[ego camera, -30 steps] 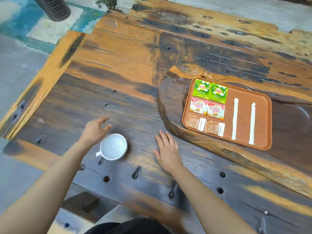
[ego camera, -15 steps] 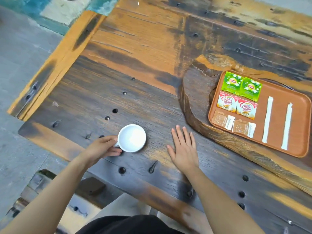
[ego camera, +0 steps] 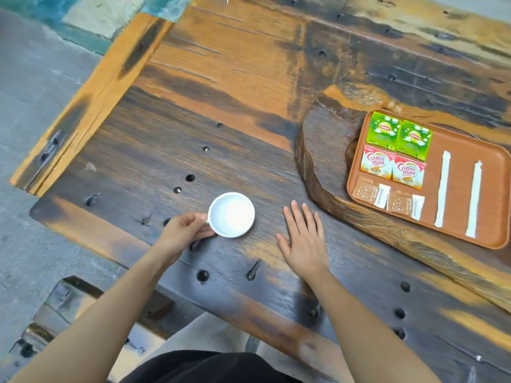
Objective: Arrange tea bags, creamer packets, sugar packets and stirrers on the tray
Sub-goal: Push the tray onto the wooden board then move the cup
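My left hand (ego camera: 182, 233) is curled at the handle side of a white cup (ego camera: 231, 214), thumb and fingers pinching it where the handle sits; the handle itself is mostly covered by my fingers. The cup stands upright on the dark wooden table (ego camera: 138, 161), near its front edge. My right hand (ego camera: 304, 244) lies flat on the tabletop just right of the cup, palm down, fingers straight and slightly spread, holding nothing.

Off to the right, the brown tray (ego camera: 456, 150) rests on a raised slab of rough wood (ego camera: 318, 167). Along its left side I see three rows of two:
- The two green Lipton tea bags (ego camera: 383, 134) are at the far end, side by side and touching.
- The two Coffee mate creamer packets (ego camera: 376, 161) sit just below them.
- The two brown sugar packets (ego camera: 370, 192) are nearest me, by the tray's front rim.

To the right of these, two white paper-wrapped stirrers (ego camera: 442, 189) lie roughly parallel, apart from each other, running front to back. Both hands are well apart from the tray.
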`<state>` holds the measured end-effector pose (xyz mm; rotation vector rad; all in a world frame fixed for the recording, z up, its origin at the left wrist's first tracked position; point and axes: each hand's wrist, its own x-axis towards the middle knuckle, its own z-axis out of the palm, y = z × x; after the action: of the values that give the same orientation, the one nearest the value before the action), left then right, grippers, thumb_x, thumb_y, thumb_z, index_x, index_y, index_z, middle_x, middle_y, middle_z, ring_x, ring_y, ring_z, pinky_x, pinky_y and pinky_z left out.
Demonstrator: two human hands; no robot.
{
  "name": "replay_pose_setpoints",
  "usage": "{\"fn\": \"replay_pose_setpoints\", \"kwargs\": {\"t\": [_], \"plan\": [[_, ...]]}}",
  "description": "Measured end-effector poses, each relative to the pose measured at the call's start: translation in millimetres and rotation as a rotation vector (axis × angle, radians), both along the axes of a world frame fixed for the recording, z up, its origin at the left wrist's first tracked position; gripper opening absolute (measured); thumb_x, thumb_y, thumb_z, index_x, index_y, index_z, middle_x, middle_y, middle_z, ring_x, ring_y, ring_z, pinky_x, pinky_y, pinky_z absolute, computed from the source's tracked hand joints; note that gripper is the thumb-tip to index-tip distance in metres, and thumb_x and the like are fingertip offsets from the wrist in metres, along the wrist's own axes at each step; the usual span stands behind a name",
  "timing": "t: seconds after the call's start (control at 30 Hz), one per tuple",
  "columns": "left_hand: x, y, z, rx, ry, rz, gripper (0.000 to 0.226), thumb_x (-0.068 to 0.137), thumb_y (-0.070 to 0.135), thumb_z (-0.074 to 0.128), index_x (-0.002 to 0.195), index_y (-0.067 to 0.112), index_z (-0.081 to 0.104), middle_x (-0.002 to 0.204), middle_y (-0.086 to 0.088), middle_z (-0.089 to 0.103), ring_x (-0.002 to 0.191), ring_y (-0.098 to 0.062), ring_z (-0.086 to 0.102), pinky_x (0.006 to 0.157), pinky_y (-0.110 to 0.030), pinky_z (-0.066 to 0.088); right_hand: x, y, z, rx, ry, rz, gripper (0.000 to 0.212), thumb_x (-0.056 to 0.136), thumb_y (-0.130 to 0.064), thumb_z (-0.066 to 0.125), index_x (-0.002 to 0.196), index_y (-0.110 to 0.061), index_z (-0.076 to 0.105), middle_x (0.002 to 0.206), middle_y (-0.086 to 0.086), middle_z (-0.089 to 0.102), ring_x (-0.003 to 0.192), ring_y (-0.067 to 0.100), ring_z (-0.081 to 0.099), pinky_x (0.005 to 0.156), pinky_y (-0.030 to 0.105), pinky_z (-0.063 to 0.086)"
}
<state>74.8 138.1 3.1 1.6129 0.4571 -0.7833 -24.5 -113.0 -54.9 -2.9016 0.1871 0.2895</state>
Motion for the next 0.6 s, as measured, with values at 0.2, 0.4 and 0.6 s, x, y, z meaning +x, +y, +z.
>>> {"fn": "replay_pose_setpoints", "kwargs": {"t": [0.2, 0.4, 0.6], "plan": [[35, -49, 25, -0.099, -0.124, -0.044, 0.017, 0.093, 0.010, 0.047, 0.092, 0.001, 0.061, 0.072, -0.003, 0.073, 0.068, -0.010, 0.072, 0.067, -0.017, 0.058, 0, -1, 0, 0.007, -0.002, 0.000, 0.063, 0.092, -0.050, 0.029, 0.146, -0.020, 0.020, 0.156, 0.001, 0.020, 0.145, 0.021, 0.014, 0.115, 0.041, 0.004], [96, -123, 53, -0.147, -0.209, -0.180, 0.025, 0.094, 0.012, 0.047, 0.107, -0.006, 0.055, 0.085, -0.014, 0.066, 0.065, -0.009, 0.071, 0.068, -0.017, 0.058, 0, 0, 0, 0.023, 0.003, -0.005, 0.062, 0.092, -0.051, 0.030, 0.145, -0.020, 0.026, 0.154, 0.001, 0.027, 0.143, 0.022, 0.022, 0.113, 0.042, 0.009], [124, -186, 56, -0.122, -0.201, -0.237, 0.023, 0.093, 0.012, 0.050, 0.103, -0.006, 0.058, 0.082, -0.013, 0.065, 0.058, -0.009, 0.070, 0.067, -0.019, 0.058, 0, 0, 2, 0.035, -0.013, -0.021, 0.062, 0.090, -0.051, 0.032, 0.144, -0.019, 0.029, 0.153, 0.001, 0.031, 0.141, 0.022, 0.027, 0.111, 0.042, 0.012]]}}
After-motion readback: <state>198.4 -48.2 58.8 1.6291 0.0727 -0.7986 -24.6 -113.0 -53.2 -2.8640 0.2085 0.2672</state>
